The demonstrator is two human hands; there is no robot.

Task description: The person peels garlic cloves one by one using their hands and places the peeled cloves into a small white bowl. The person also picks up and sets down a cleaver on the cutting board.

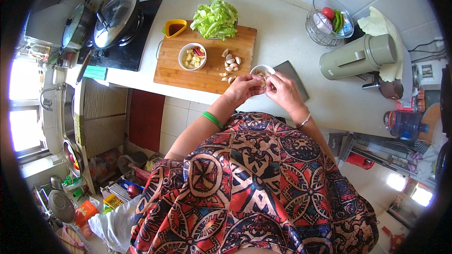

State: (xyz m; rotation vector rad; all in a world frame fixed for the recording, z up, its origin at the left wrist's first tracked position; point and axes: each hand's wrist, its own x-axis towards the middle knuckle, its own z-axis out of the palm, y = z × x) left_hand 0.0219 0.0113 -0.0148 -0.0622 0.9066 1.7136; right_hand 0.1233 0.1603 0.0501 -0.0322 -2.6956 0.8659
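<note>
Between the thumb and fingers of my left hand (243, 89) is a garlic clove (263, 83). My right hand (286, 92) pinches at the clove's right side, its fingertips partly hiding one another. Just beyond both hands stands a small white bowl (263, 67) with garlic skins in it. Several unpeeled garlic cloves (231, 64) lie on the wooden cutting board (215, 81), left of the hands. Farther left on the board, a white bowl (192, 56) contains peeled cloves and red chili pieces. A flat dark grey slab (293, 79), perhaps a cleaver blade, lies beside my right hand.
A bowl of lettuce (215, 19) and a yellow sauce dish (175, 28) stand at the board's far edge. Left is a cooktop with a lidded wok (116, 21). At right are a glass bowl of vegetables (332, 17) and a green thermos flask (356, 56) lying on its side.
</note>
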